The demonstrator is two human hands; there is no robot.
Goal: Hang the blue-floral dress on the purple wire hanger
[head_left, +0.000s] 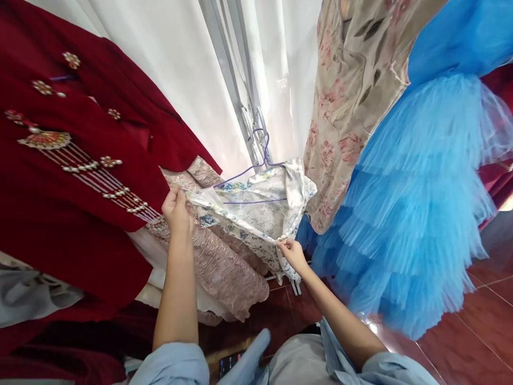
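A white garment with a blue floral print (264,222) hangs in front of me on a thin purple wire-like hanger (266,149). Its neckline is spread, so the hanger's lower bar shows inside the opening. My left hand (177,209) is closed in a pinch on the garment's edge at the left, beside the red velvet garment. Lower and to the right, my right hand (293,254) pinches the front edge of the neckline. The strip of cloth between both hands is stretched taut. Whether the garment is a blouse or a dress I cannot tell.
Dark red velvet with beaded ornaments (120,123) and a pink textured garment (228,262) hang at left. A beige floral garment (340,107) and a tiered blue tulle dress (401,203) are at right. White curtains (168,53) hang behind; red tiles (476,321) cover the floor.
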